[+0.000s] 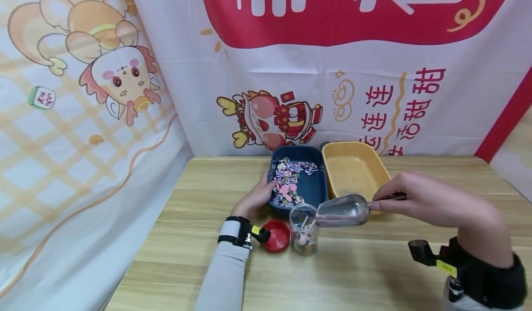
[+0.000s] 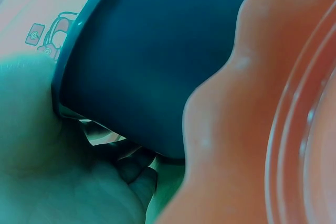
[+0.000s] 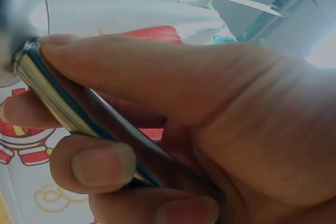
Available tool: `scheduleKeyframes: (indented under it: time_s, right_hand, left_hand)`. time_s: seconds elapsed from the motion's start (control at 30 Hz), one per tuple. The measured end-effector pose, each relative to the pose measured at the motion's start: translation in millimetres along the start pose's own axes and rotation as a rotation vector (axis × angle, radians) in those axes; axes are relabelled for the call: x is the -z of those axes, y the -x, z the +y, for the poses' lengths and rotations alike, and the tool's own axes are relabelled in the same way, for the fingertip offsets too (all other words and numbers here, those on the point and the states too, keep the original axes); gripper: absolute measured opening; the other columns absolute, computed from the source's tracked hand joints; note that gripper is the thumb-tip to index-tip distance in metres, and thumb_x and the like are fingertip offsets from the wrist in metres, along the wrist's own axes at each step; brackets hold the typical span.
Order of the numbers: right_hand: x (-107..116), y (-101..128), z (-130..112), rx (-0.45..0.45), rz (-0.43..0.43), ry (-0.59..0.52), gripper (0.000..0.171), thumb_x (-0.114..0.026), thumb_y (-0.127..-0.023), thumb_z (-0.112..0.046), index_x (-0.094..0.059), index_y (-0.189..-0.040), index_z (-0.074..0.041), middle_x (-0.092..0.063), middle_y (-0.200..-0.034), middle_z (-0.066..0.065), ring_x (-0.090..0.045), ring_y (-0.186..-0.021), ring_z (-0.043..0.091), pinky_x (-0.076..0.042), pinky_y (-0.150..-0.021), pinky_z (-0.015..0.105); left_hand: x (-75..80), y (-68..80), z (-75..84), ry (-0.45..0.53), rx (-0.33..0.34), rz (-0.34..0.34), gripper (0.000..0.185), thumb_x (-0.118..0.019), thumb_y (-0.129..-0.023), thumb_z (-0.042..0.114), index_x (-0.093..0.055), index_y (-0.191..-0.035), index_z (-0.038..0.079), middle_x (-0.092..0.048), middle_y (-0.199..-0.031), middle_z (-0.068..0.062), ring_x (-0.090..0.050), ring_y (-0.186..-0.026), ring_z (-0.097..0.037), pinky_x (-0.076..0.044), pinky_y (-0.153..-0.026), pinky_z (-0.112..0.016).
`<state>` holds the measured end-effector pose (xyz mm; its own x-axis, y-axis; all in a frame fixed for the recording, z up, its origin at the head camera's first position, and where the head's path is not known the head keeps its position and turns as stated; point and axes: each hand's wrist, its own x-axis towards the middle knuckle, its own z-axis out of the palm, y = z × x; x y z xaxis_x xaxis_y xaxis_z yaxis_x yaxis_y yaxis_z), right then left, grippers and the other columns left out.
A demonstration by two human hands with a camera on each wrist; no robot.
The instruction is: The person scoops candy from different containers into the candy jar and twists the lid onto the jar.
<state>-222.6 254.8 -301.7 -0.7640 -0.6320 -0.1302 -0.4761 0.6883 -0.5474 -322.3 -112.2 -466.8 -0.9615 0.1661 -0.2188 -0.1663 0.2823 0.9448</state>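
Observation:
My right hand grips the handle of a metal scoop, thumb along the top. In the right wrist view the fingers curl round that shiny handle. The scoop's mouth tilts into the opening of a clear jar, which stands upright with some lollipops inside. My left hand holds the left side of a dark blue bin, thumb over the rim. Underneath the bin wall, its fingers curl in the left wrist view. Small swirl-patterned lollipops lie mostly along the bin's left side.
A yellow bin stands against the blue bin's right side. Left of the jar lies a red lid, which looms large in the left wrist view. Behind the wooden table hangs a printed cloth.

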Motion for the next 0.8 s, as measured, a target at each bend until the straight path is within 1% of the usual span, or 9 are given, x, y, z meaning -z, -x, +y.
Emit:
scheduleKeyframes:
  time_s: [0.07, 0.17, 0.3, 0.37, 0.47, 0.57, 0.63, 0.7, 0.8]
  right_hand:
    - [0, -1, -1, -0.013, 0.005, -0.002, 0.021, -0.07, -0.097, -0.037, -0.08, -0.109, -0.023, -0.07, -0.09, -0.013, -0.061, -0.081, 0.01, -0.054, -0.069, 0.025]
    - [1, -1, -2, -0.022, 0.044, 0.017, 0.023, -0.07, -0.097, -0.036, -0.079, -0.111, -0.02, -0.07, -0.089, -0.012, -0.061, -0.079, 0.01, -0.054, -0.067, 0.025]
    - [-2, -7, -2, -0.008, 0.143, 0.078, 0.024, -0.07, -0.098, -0.035, -0.079, -0.109, -0.016, -0.067, -0.084, -0.01, -0.059, -0.072, 0.01, -0.051, -0.062, 0.025]
    - [-6, -20, -2, 0.008, 0.184, 0.108, 0.021, -0.07, -0.098, -0.032, -0.079, -0.106, -0.015, -0.067, -0.082, -0.01, -0.057, -0.071, 0.01, -0.05, -0.061, 0.026]
    - [-20, -47, 0, 0.039, 0.248, 0.141, 0.014, -0.072, -0.097, -0.025, -0.08, -0.099, -0.014, -0.069, -0.083, -0.008, -0.057, -0.071, 0.011, -0.051, -0.063, 0.028]
    - [-38, -76, 2, 0.033, 0.303, 0.121, 0.01, -0.074, -0.095, -0.021, -0.081, -0.096, -0.013, -0.073, -0.085, -0.005, -0.061, -0.074, 0.012, -0.053, -0.067, 0.031]
    - [-50, -92, 1, 0.015, 0.344, 0.103, 0.009, -0.076, -0.094, -0.019, -0.082, -0.094, -0.013, -0.074, -0.086, -0.003, -0.064, -0.077, 0.014, -0.055, -0.068, 0.032]
    - [-60, -101, 0, -0.017, 0.385, 0.097, 0.008, -0.078, -0.093, -0.018, -0.083, -0.092, -0.012, -0.075, -0.086, -0.002, -0.066, -0.079, 0.016, -0.057, -0.07, 0.034]
    - [-68, -106, -4, -0.039, 0.455, 0.131, 0.006, -0.079, -0.091, -0.015, -0.083, -0.089, -0.011, -0.076, -0.086, 0.002, -0.069, -0.081, 0.02, -0.059, -0.07, 0.038]
  left_hand:
    - [0.4, 0.7, 0.0, 0.007, 0.003, -0.002, 0.059, -0.036, -0.111, 0.037, -0.014, -0.165, 0.022, -0.023, -0.168, -0.01, -0.017, -0.155, -0.034, -0.01, -0.122, -0.064]
    - [1.0, 1.7, 0.1, 0.009, 0.001, -0.006, 0.059, -0.036, -0.112, 0.036, -0.013, -0.165, 0.022, -0.024, -0.168, -0.01, -0.017, -0.154, -0.034, -0.01, -0.122, -0.064]
    - [0.5, 1.7, 1.3, 0.007, -0.022, -0.019, 0.059, -0.035, -0.112, 0.034, -0.014, -0.164, 0.019, -0.023, -0.167, -0.012, -0.017, -0.155, -0.034, -0.01, -0.123, -0.063]
    - [2.4, 2.8, 1.3, 0.007, -0.029, -0.017, 0.059, -0.036, -0.111, 0.034, -0.015, -0.164, 0.018, -0.024, -0.167, -0.013, -0.017, -0.155, -0.034, -0.011, -0.123, -0.062]
    - [3.8, 3.4, 0.3, -0.005, -0.034, -0.013, 0.059, -0.036, -0.111, 0.034, -0.016, -0.164, 0.017, -0.025, -0.167, -0.013, -0.018, -0.154, -0.033, -0.012, -0.123, -0.061]
    - [3.7, 4.5, -0.1, -0.008, -0.037, -0.013, 0.059, -0.035, -0.111, 0.035, -0.015, -0.164, 0.017, -0.024, -0.167, -0.012, -0.019, -0.154, -0.033, -0.012, -0.123, -0.061]
    - [3.1, 5.0, -0.4, -0.004, -0.042, -0.023, 0.06, -0.035, -0.112, 0.035, -0.014, -0.165, 0.018, -0.022, -0.168, -0.011, -0.018, -0.154, -0.032, -0.012, -0.123, -0.061]
    - [2.2, 5.9, -0.3, 0.004, -0.048, -0.031, 0.06, -0.034, -0.112, 0.035, -0.012, -0.165, 0.017, -0.021, -0.168, -0.011, -0.018, -0.154, -0.032, -0.013, -0.123, -0.061]
    - [2.1, 5.9, -1.1, 0.011, -0.053, -0.031, 0.06, -0.034, -0.112, 0.036, -0.012, -0.165, 0.017, -0.021, -0.168, -0.011, -0.019, -0.154, -0.032, -0.013, -0.123, -0.06]
